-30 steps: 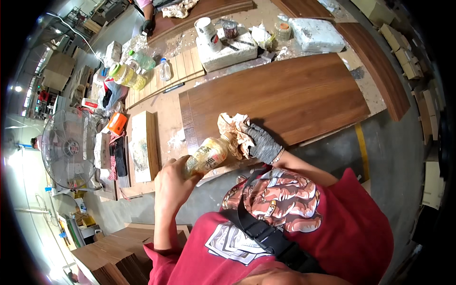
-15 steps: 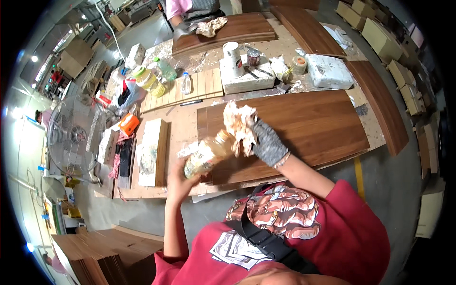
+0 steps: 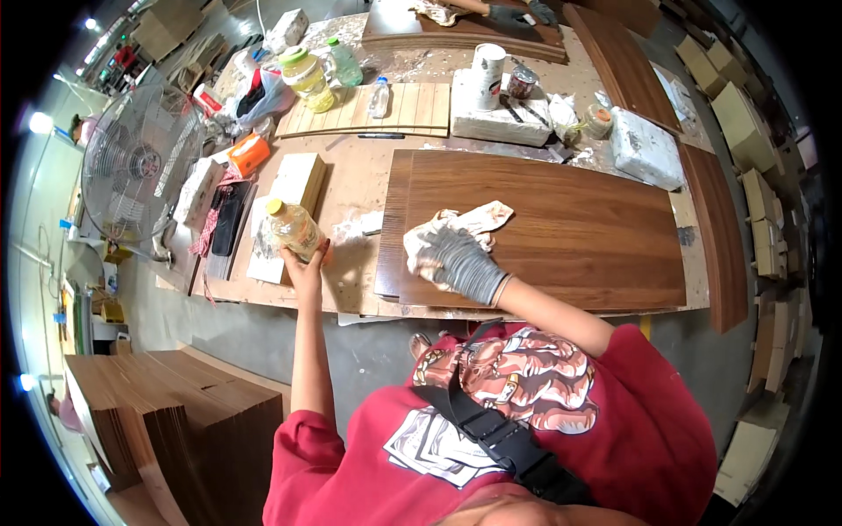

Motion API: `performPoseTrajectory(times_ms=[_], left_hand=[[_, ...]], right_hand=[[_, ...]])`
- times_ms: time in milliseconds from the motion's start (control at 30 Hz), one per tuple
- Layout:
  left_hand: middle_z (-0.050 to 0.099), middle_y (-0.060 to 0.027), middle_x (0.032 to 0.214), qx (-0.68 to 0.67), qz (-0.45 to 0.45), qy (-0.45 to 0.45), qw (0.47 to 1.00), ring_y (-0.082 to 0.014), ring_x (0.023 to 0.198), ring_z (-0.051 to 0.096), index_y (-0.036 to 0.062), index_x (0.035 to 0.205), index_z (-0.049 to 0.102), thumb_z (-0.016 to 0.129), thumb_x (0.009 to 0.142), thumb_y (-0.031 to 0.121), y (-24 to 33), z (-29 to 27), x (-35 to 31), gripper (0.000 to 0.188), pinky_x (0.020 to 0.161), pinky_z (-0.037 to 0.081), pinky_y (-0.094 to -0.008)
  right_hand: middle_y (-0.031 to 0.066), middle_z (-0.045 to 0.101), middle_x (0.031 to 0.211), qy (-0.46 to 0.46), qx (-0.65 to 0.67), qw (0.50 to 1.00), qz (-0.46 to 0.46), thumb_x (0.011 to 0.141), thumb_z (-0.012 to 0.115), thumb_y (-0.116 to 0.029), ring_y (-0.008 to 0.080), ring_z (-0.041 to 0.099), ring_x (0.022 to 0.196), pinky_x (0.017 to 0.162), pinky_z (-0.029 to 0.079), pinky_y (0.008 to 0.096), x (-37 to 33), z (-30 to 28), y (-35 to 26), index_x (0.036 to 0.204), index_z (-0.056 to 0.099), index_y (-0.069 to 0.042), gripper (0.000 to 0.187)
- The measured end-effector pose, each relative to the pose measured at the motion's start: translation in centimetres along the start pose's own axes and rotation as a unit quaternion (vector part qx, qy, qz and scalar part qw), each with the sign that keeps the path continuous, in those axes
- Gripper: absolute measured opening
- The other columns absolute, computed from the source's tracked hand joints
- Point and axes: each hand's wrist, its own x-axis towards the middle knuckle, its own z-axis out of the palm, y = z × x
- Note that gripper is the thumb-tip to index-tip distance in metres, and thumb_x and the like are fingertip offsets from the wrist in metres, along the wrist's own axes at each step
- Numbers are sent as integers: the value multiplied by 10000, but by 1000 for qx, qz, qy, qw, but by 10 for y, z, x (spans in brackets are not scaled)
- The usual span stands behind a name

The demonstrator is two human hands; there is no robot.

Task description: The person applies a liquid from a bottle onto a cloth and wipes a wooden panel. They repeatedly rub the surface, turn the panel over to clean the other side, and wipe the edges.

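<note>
My bare left hand (image 3: 304, 266) grips a clear plastic bottle (image 3: 294, 230) with a yellow cap, upright beside a pale wooden block (image 3: 298, 182). In a grey glove, my right hand (image 3: 458, 261) presses a crumpled cream rag (image 3: 474, 221) onto the left part of a dark brown wooden panel (image 3: 561, 232). Most of its fingers lie over the cloth; the fingertips are blurred. The panel lies flat on the worktable (image 3: 351, 289) in front of me.
A white block (image 3: 500, 118) bearing a white cylinder (image 3: 488, 77) and a jar stands behind the panel. Bottles (image 3: 307, 79) stand at the back left, near a fan (image 3: 140, 162). Across the table, a co-worker's gloved hands (image 3: 517, 12) rest by more panels. Cardboard (image 3: 175, 394) is stacked lower left.
The bottle has moved left, away from the rag, and is now upright instead of tilted against it. My right hand has brought the rag down onto the panel.
</note>
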Motion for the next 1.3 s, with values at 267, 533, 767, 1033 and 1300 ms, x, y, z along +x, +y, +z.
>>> performPoseTrajectory(times_ms=[267, 533, 767, 1033, 1300], left_hand=[[366, -236, 1476, 92, 40, 12, 995, -352, 1364, 417, -34, 1505, 236, 818, 745, 63, -57, 28, 5, 961, 1144, 330, -411], [429, -270, 1416, 187, 51, 42, 980, -432, 1335, 400, -39, 1455, 309, 812, 706, 73, -37, 56, 16, 909, 1141, 315, -475], [392, -238, 1433, 234, 14, 141, 962, -401, 1351, 378, -45, 1482, 300, 836, 740, 127, -27, 36, -28, 931, 1149, 305, -489], [560, 13, 824, -184, -212, -70, 957, -60, 749, 505, 68, 916, 586, 590, 1014, 137, 47, 54, -201, 120, 664, 409, -227], [728, -68, 964, -190, -269, -276, 903, -107, 840, 655, -9, 1071, 666, 648, 1007, 207, 52, 88, -203, 226, 770, 504, -256]], right_hand=[[102, 477, 1469, -20, -140, 989, -43, 909, 644, -230, 340, 464, 1309, 1105, 367, 519, 43, -50, 35, 1300, 609, -257, 394], [144, 466, 1517, 40, -103, 979, 172, 968, 569, -217, 371, 417, 1399, 1179, 323, 480, 137, -39, 119, 1368, 577, -176, 402], [168, 484, 1505, 101, -159, 982, 2, 966, 583, -243, 325, 410, 1418, 1195, 310, 449, 85, -14, 49, 1360, 600, -135, 409], [195, 380, 1565, 135, -111, 966, 189, 950, 554, -483, 418, 356, 1430, 1174, 250, 570, 65, -51, 84, 1318, 633, -331, 405], [178, 398, 1561, 33, -12, 998, -61, 937, 564, -341, 375, 379, 1432, 1181, 294, 509, -23, -27, -39, 1400, 576, -223, 478]])
